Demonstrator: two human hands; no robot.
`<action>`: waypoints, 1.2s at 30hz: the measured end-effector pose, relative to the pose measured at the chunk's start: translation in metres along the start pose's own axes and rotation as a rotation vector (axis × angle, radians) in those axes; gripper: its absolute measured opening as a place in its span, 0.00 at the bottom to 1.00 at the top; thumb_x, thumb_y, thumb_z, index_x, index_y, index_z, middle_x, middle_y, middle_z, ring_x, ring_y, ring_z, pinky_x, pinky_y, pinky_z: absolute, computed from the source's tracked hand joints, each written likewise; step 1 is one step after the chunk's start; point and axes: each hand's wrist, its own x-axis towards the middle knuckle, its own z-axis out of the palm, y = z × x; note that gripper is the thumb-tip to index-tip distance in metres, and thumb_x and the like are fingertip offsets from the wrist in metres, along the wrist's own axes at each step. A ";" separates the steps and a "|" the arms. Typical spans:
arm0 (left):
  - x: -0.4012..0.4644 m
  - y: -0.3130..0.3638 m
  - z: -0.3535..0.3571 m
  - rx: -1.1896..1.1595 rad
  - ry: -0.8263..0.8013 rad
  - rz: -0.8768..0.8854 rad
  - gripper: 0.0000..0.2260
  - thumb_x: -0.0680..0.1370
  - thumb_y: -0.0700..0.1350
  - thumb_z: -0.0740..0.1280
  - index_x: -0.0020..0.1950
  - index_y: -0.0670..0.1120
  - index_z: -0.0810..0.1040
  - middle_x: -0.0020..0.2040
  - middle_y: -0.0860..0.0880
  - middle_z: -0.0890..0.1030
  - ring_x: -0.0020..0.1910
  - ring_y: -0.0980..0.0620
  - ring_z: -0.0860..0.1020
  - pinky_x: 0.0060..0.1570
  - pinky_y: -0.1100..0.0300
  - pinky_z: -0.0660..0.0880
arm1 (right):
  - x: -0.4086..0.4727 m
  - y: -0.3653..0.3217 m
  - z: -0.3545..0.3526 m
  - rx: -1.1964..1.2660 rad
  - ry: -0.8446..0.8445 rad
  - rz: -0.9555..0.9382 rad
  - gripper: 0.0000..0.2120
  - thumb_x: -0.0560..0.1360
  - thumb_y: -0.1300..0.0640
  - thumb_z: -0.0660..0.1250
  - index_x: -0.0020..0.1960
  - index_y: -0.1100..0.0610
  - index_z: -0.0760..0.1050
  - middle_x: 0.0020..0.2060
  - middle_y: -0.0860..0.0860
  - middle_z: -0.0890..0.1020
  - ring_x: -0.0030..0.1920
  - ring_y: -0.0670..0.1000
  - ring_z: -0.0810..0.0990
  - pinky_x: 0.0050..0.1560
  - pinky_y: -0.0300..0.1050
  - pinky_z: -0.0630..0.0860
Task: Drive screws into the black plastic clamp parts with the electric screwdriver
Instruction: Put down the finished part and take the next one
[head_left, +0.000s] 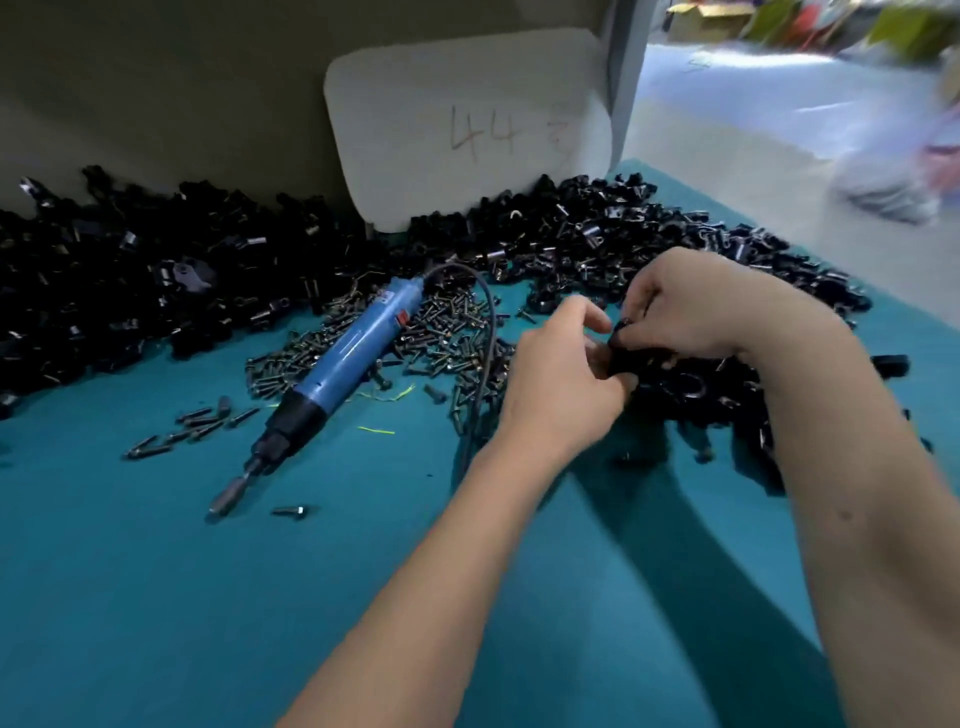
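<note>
Electric screwdriver (340, 358) lies flat, bit toward near-left, cord end far-right.

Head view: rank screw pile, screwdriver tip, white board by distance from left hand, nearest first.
From the left hand:
1. Screw pile, just to its left.
2. Screwdriver tip, far left, nearer the camera.
3. White board, upright against the back wall.

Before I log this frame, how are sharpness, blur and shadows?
Head view: the electric screwdriver and screws are fairly sharp; the top right background is smeared by motion blur; both hands, left and right, cast dark shadows on the teal table; wide-angle bending at the edges.
</note>
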 end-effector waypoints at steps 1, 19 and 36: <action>0.001 0.004 0.009 0.043 -0.011 0.013 0.17 0.70 0.41 0.79 0.48 0.55 0.74 0.40 0.54 0.83 0.42 0.50 0.84 0.47 0.50 0.82 | -0.003 0.007 -0.005 -0.025 -0.005 0.010 0.07 0.71 0.54 0.79 0.37 0.51 0.83 0.32 0.48 0.84 0.32 0.49 0.82 0.36 0.41 0.72; 0.027 0.004 0.003 -0.032 0.367 -0.222 0.07 0.75 0.39 0.68 0.39 0.48 0.81 0.36 0.53 0.82 0.38 0.53 0.80 0.37 0.58 0.75 | 0.065 -0.021 0.038 -0.114 0.098 -0.077 0.18 0.76 0.64 0.69 0.60 0.47 0.83 0.57 0.54 0.85 0.58 0.58 0.82 0.60 0.48 0.79; 0.031 -0.012 -0.046 -0.045 0.441 -0.226 0.05 0.76 0.40 0.68 0.40 0.46 0.79 0.36 0.52 0.82 0.34 0.54 0.79 0.37 0.57 0.78 | 0.089 -0.031 0.059 0.184 0.413 -0.023 0.15 0.79 0.44 0.71 0.45 0.54 0.73 0.41 0.51 0.80 0.45 0.56 0.77 0.45 0.48 0.70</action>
